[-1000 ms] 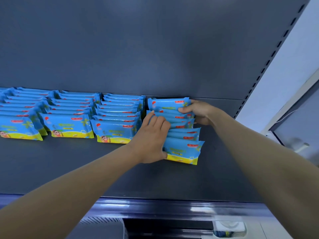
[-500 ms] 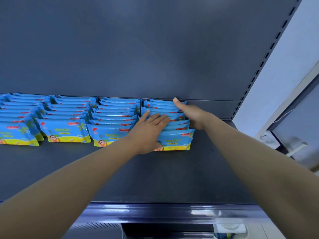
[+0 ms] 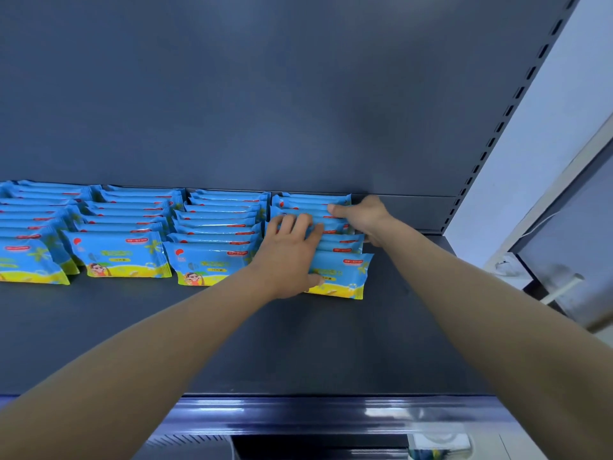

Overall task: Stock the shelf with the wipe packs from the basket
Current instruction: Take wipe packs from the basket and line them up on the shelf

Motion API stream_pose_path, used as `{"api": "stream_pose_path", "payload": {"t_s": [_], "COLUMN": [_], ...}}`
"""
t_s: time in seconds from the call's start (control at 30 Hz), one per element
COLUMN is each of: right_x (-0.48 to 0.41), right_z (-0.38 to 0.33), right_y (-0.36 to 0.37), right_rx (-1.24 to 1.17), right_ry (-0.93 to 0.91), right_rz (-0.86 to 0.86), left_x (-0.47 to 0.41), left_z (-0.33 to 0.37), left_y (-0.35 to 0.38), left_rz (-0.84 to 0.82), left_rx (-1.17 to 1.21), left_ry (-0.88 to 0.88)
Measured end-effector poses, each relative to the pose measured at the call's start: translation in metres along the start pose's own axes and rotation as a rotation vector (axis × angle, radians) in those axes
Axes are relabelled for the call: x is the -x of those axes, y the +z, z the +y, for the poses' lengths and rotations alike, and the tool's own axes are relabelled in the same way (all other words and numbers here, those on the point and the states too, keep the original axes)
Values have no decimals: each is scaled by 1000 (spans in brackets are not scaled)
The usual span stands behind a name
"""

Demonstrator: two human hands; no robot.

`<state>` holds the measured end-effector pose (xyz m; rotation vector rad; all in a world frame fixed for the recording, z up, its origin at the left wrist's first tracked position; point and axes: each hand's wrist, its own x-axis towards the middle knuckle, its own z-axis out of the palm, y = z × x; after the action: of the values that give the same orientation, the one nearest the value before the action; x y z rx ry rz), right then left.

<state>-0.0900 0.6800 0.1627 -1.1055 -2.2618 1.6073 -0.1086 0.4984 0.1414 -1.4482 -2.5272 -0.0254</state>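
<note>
Frame centre: left hand [image 3: 292,257] fingers [image 3: 288,224] straight, pressing on rightmost row of wipe packs [image 3: 338,270] on shelf [image 3: 298,343]. Right hand [image 3: 366,219] thumb and fingers clasp row's right end.

Left hand [image 3: 292,257] flat, right hand [image 3: 365,217] cupped

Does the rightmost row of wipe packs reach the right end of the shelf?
No, bare shelf shows between the rightmost row and the slotted upright.

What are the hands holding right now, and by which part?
The rightmost row of wipe packs. The right hand clasps its right-hand ends, thumb over the top edges; the left hand lies flat on the packs, pressing, not gripping.
</note>
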Motion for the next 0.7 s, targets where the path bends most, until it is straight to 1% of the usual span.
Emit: {"api": "stream_pose_path", "payload": {"t_s": [0.07,0.13,0.2,0.27,0.33,0.4,0.5,0.57,0.63,0.7], "right_x": [-2,-2,1,4,8,11,16,18,19,20], "right_z": [0,1,1,3,5,7,10,13,14,11], "right_y": [-3,-9,-17,-24,-30,-32,-32,-30,-28,-25], "right_rx": [19,6,-58,-91,-80,-47,30,21,37,115], "right_ry": [-40,-73,-100,-114,-134,-159,-218,-250,-278,-326], "right_rz": [57,65,-3,-115,-208,-265,-306,-322,-319,-297], "left_x": [2,5,7,6,4,2,2,2,3,3], "left_z": [0,0,-1,-1,-1,-2,-2,-2,-1,0], "left_y": [2,4,5,5,4,3,3,3,4,5], "left_rz": [25,45,53,41,23,10,7,13,16,23], "left_rx": [5,25,53,77,102,134,172,182,188,186], "left_ry": [0,7,24,37,46,43,33,27,22,23]}}
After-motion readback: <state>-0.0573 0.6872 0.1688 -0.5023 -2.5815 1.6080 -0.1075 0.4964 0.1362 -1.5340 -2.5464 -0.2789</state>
